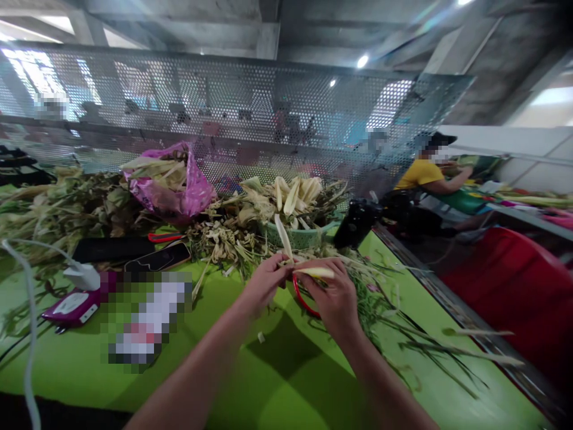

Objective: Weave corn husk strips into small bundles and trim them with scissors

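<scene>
My left hand (268, 282) and my right hand (335, 292) meet above the green table, fingertips pinched together. A pale strip of corn husk (283, 236) stands up from between them, tilted slightly left. Another pale, yellowish husk piece (319, 273) lies along my right fingers and thumb. Exactly how the two pieces join is hidden by my fingers. A red loop (305, 298), like a scissors handle, hangs at my right hand; the rest of it is out of sight. Behind my hands, a green basket (295, 237) carries several cream husk bundles (295, 196).
Dried husks (89, 203) heap along the back, with a pink plastic bag (192, 191) among them. Left are a phone (157, 258), a purple power strip (74, 307) and a white cable (30, 334). A black bottle (353, 224), loose stalks (439, 352) and a red chair (514, 298) stand right. A person in yellow (418, 174) sits beyond.
</scene>
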`<state>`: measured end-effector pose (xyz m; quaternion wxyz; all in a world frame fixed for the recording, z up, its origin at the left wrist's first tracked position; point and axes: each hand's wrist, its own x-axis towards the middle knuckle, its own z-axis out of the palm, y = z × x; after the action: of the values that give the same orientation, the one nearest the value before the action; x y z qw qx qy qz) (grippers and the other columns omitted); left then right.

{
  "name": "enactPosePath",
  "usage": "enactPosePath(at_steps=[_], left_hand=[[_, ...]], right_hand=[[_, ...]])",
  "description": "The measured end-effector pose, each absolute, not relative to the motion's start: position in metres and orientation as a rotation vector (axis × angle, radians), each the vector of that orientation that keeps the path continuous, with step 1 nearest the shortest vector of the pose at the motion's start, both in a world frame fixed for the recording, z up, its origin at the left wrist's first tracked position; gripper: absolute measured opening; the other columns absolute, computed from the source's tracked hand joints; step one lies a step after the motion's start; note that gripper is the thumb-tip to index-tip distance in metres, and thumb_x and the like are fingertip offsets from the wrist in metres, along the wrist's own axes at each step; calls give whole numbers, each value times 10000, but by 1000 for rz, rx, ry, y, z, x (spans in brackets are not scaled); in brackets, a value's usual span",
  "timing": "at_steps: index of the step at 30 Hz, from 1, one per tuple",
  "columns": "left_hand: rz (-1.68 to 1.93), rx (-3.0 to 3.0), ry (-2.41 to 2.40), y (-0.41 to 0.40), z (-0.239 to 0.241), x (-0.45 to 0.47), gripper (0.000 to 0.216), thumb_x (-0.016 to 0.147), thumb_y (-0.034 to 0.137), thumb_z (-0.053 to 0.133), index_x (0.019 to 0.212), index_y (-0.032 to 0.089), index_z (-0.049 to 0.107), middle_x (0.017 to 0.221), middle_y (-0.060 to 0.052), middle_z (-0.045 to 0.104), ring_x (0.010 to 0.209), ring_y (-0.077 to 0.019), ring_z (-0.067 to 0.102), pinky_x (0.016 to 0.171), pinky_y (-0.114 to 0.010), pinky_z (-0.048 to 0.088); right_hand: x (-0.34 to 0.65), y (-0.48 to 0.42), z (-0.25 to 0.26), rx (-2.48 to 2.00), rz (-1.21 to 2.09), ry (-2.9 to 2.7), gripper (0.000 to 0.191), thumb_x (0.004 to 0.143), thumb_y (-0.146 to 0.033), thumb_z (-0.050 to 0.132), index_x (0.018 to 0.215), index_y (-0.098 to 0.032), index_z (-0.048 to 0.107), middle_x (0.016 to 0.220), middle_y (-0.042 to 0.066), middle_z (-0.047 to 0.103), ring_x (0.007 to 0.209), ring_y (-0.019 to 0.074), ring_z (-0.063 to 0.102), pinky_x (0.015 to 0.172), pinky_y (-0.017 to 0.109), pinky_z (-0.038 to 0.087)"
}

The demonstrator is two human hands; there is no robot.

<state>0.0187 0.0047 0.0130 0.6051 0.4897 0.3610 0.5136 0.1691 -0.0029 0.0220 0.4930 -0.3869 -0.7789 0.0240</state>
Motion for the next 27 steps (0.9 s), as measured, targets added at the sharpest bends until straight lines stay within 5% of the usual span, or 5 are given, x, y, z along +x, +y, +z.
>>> enactPosePath(at_steps=[10, 16, 22, 27], left_hand=[[1194, 1373, 837, 0, 13, 24, 265, 752, 332, 647, 937, 144, 618, 846, -28, 611, 770, -132, 514, 719, -241, 385], [1274, 1131, 978, 2, 11, 22, 268, 773, 388, 605, 890, 148, 597, 616, 40, 473, 529, -77, 365, 505, -212, 266], [1309, 967, 920, 0, 17, 18, 233, 720, 366, 636, 744, 147, 559, 585, 53, 421, 508, -64, 333, 496, -208, 255], [1263, 1242, 993, 5, 11, 19, 194, 757, 351, 584, 728, 159, 585, 601, 33, 472, 563, -90, 392, 543, -210, 308]], right_hand=[[167, -2, 12, -1193, 279, -1576, 156, 808, -332, 643, 783, -202, 560, 733, -4, 593, 695, 161, 564, 667, 284, 445], [164, -4, 11, -1114, 338, -1620, 166, 864, -350, 563, 833, -205, 636, 851, 40, 647, 811, 190, 583, 770, 318, 452], [166, 0, 10, -1142, 605, -1566, 241, 856, -388, 560, 921, -183, 670, 880, 58, 697, 784, 204, 617, 736, 321, 473], [166, -4, 14, -1018, 318, -1668, 111, 822, -298, 630, 864, -211, 685, 851, 38, 680, 807, 194, 609, 750, 321, 472]])
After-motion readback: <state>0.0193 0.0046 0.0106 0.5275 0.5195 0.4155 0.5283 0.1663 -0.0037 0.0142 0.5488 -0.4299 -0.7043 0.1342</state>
